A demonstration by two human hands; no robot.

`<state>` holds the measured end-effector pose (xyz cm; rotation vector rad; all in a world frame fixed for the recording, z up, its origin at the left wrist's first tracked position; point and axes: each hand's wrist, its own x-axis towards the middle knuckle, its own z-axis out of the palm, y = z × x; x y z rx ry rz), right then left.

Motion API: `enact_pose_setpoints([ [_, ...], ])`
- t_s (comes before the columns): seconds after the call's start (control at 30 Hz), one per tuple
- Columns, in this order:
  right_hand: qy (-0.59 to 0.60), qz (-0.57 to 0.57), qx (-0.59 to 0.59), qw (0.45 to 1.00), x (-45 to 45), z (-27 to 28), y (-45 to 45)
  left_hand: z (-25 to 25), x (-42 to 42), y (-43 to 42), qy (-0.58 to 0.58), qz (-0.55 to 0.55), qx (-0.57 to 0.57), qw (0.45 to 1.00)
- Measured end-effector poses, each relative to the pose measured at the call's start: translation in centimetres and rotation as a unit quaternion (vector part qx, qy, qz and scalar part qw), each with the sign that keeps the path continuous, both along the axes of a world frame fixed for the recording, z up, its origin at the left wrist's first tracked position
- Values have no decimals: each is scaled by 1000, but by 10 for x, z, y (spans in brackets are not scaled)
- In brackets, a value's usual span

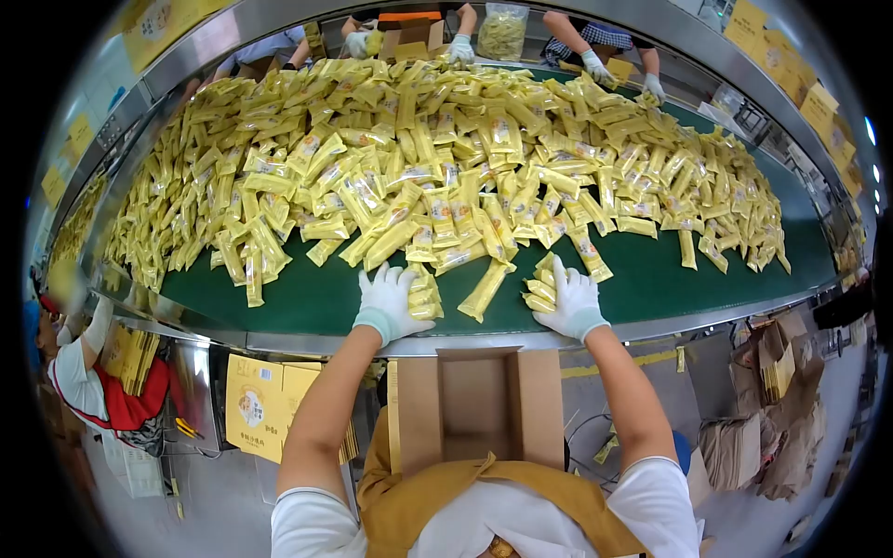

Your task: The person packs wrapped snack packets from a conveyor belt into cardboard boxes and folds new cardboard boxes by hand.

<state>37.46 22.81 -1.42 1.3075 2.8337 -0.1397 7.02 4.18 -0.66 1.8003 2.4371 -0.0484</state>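
Many yellow wrapped packets (446, 177) lie heaped on a green belt (353, 302). My left hand (389, 303), in a white glove, is wrapped round the outer side of a small stack of packets (424, 296) at the belt's near edge. On the other side, my right hand (572, 302), also gloved, holds a similar stack (539, 286) against its inner side. One loose packet (486, 289) lies between the two stacks. Below the belt edge, in front of my body, stands an open, empty cardboard box (479, 400).
Co-workers' gloved hands (595, 65) reach in at the far edge, near another box (409, 42) and a clear bag of packets (502, 33). A person in red and white (93, 372) is at left. Flat yellow cartons (265, 405) stand left of my box; brown bags (730, 451) lie right.
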Motion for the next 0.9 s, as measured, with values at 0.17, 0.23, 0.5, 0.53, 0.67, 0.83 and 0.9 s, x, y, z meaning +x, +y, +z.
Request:
enact_pose_setpoints([
  [0.17, 49, -19, 5, 999, 5, 19, -7, 9, 2, -12, -79, 67, 19, 994],
  [0.23, 217, 14, 38, 975, 12, 52, -24, 1, -6, -26, -202, 105, 133, 965],
  [0.5, -159, 406, -123, 891, -20, 137, -165, 49, 28, -82, -794, -13, 196, 576],
  [0.53, -181, 419, -133, 880, -27, 119, -175, 66, 43, -82, -795, -44, 153, 585],
  [0.67, -159, 466, -186, 850, -45, 44, -185, 107, 102, -79, -759, -153, 80, 628],
  [0.83, -53, 408, -274, 869, -26, -29, -211, 71, 131, -67, -285, -249, 161, 912],
  [0.9, -81, 380, -281, 877, -24, -65, -227, 52, 141, -68, -156, -257, 181, 937],
])
